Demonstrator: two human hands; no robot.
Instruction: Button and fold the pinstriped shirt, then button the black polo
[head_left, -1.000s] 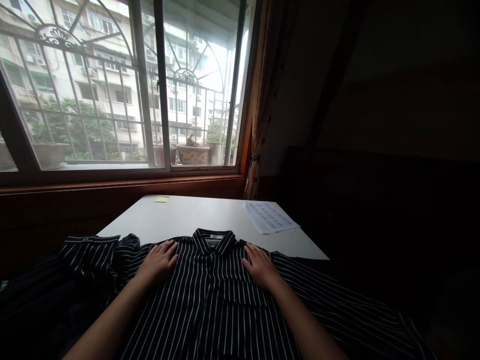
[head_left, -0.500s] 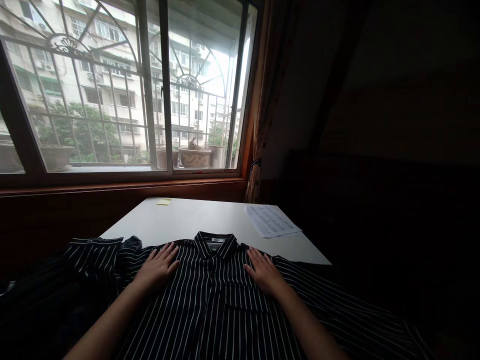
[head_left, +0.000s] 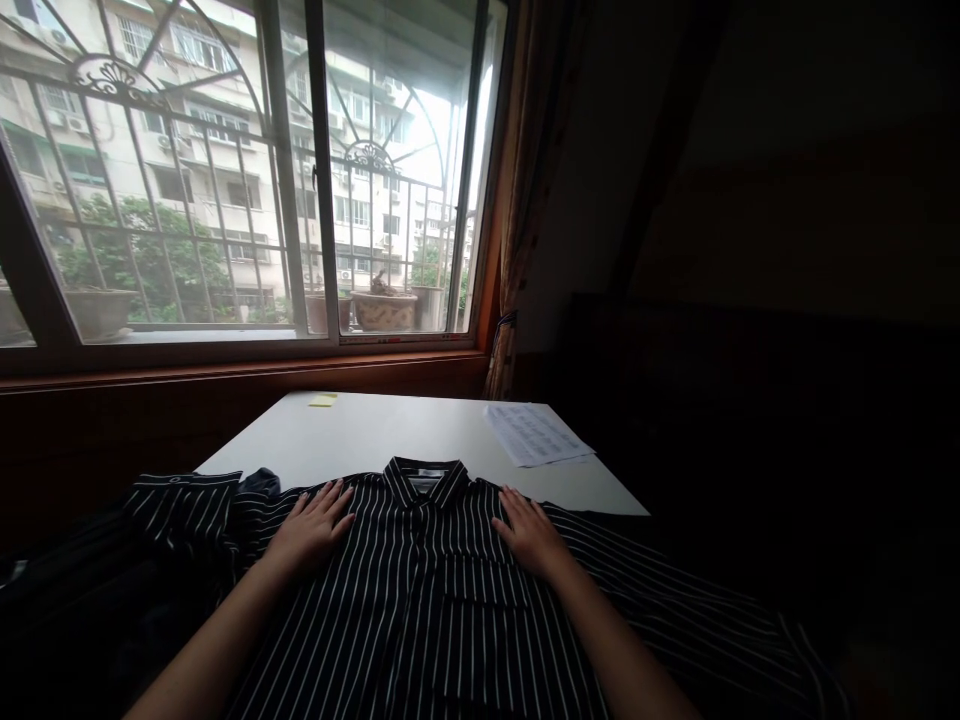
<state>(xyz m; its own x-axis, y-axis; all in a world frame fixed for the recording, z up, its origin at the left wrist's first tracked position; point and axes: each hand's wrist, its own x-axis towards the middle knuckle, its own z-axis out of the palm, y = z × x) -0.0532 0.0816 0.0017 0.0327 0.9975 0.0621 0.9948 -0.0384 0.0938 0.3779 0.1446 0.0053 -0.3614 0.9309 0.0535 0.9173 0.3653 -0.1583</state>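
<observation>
A black shirt with white stripes (head_left: 420, 590) lies front side up on the white table (head_left: 360, 430), its collar pointing to the window. My left hand (head_left: 311, 525) rests flat on the shirt's left shoulder area, fingers spread. On the other shoulder lies my right hand (head_left: 531, 535), palm down with the fingers stretched out. Both hands touch the cloth without gripping it. The right-hand sleeve (head_left: 697, 600) reaches out into the dark at the right. At the left, the other sleeve's cuff (head_left: 176, 490) with a button lies bunched over dark cloth.
Printed paper sheets (head_left: 536, 435) lie at the table's back right. A yellow sticky note (head_left: 323, 399) is at the back left corner. Behind the table are a barred window (head_left: 225, 200) and a tied curtain (head_left: 508, 320). The right side is very dark.
The right hand has shifted slightly outward over the shoulder. The left hand stays almost in place on the cloth. The whole view has moved a little.
</observation>
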